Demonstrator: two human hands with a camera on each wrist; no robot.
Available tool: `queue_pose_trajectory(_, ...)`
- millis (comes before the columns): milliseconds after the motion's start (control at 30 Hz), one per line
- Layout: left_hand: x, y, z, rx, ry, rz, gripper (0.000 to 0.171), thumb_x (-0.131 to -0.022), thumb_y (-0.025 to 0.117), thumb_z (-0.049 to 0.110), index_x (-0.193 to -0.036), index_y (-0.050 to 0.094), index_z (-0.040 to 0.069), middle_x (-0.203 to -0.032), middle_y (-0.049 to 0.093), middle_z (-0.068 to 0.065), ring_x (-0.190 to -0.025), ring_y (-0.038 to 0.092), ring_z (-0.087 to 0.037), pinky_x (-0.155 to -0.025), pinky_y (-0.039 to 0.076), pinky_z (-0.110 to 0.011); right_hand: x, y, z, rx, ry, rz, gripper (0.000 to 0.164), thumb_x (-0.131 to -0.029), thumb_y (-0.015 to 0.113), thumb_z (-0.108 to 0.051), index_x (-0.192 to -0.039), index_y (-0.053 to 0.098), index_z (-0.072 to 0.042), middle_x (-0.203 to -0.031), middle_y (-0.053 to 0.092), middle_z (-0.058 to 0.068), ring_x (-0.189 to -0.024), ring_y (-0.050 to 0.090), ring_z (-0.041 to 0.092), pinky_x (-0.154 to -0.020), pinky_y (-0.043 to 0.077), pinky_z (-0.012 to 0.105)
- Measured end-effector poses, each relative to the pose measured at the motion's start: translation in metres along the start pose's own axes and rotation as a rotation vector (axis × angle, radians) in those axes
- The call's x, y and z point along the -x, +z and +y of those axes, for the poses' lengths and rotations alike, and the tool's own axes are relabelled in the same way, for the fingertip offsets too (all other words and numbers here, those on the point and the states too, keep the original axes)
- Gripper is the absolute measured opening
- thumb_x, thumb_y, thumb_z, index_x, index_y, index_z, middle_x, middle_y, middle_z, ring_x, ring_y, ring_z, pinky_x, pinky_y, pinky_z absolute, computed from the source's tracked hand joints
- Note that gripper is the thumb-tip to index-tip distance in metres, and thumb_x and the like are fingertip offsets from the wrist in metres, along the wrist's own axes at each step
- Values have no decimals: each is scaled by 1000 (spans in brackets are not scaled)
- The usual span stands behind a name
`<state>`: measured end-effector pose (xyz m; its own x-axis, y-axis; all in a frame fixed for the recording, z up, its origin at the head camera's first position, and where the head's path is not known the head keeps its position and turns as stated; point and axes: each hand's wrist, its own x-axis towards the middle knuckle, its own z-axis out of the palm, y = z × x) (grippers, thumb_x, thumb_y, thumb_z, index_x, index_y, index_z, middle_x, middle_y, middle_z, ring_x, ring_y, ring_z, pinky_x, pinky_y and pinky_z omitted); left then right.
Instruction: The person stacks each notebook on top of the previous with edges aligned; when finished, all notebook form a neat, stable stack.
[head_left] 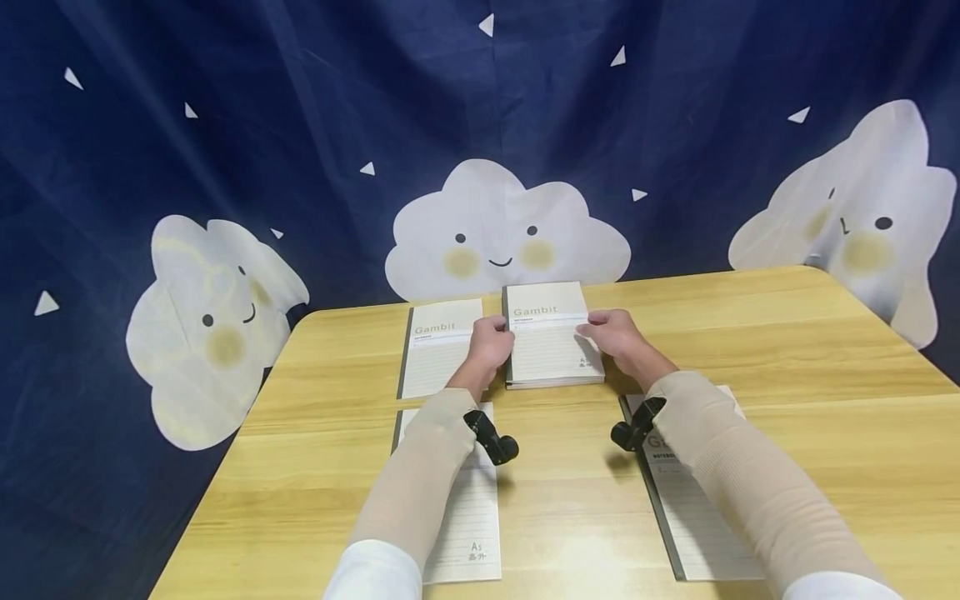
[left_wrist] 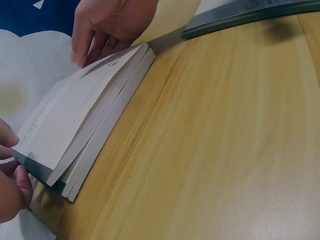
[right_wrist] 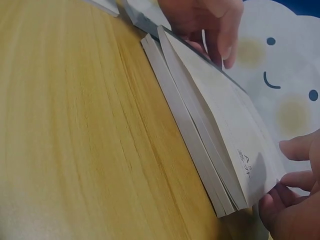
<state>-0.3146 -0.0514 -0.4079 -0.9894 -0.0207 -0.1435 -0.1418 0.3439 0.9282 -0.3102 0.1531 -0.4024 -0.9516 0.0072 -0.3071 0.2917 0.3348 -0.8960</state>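
Note:
A notebook (head_left: 547,337) with a pale cover, "Gambit" lettering and a dark spine lies on top of a small stack at the table's far middle. My left hand (head_left: 490,343) grips its spine edge, thumb on the cover and fingers curled at the side. The opposite edge is pinched by my right hand (head_left: 617,335), thumb above and fingers below. In the left wrist view a thin wedge of space shows between the top notebook (left_wrist: 85,107) and the lower notebook (left_wrist: 107,130). The right wrist view shows the same gap above the lower notebook (right_wrist: 187,135); the notebooks' far ends are hidden there.
Left of the stack lies another notebook (head_left: 438,358), with a further notebook (head_left: 468,533) nearer, partly under my left forearm. A notebook (head_left: 693,517) lies beneath my right forearm. Behind the wooden table (head_left: 337,483) hangs a dark blue curtain (head_left: 337,108) with clouds.

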Motion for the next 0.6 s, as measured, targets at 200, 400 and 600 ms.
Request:
queue_pose_trajectory(200, 6, 1, 4, -62, 28, -15, 11, -91, 44, 1, -80, 41, 2, -89, 43, -8, -88, 43, -23, -67, 35, -31, 1, 0, 1, 46, -11, -8, 58, -96, 50, -18, -145, 27, 3, -150, 28, 21, -139, 26, 33, -112, 27, 43)
queue_pose_trajectory(400, 8, 1, 4, -109, 22, -26, 8, -91, 45, 2, -88, 51, -2, -91, 49, -9, -87, 45, -22, -67, 38, -30, 2, 1, 2, 74, -27, -17, 58, -96, 49, -19, -145, 28, 4, -150, 29, 22, -138, 27, 32, -111, 29, 43)
queue_pose_trajectory(600, 6, 3, 4, -135, -2, -19, 43, -90, 47, 4, -133, 51, 2, -130, 53, -13, -115, 48, -23, -93, 45, -35, 4, 2, 1, 93, -37, -18, 55, -95, 49, -18, -143, 32, 4, -148, 32, 21, -135, 31, 31, -110, 30, 43)
